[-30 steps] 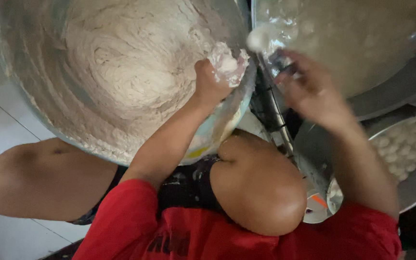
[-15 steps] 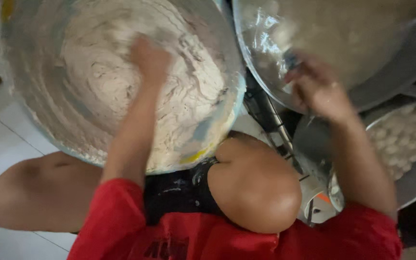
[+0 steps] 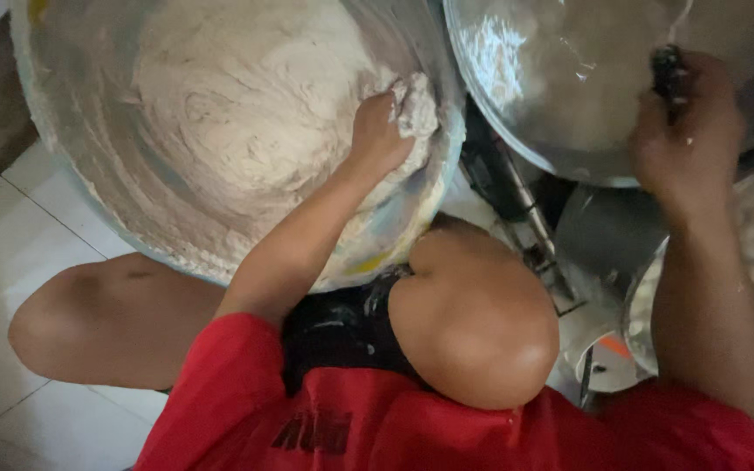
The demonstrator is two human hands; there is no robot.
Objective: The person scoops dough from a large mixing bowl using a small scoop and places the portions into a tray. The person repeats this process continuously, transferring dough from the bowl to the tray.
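Dough (image 3: 246, 131), pale and sticky, fills the big metal basin (image 3: 71, 148) at the left, smeared up its walls. At the basin's right rim the left hand (image 3: 379, 133) digs in, fingers curled tight around a wet clump of dough. Further right sits a steaming metal pan (image 3: 560, 96); at its right edge the right hand (image 3: 687, 131) is clenched round a dark handle (image 3: 667, 70).

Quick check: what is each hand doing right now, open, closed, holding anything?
Left hand: closed on a clump of dough at the basin rim.
Right hand: closed on a dark handle over the pan.
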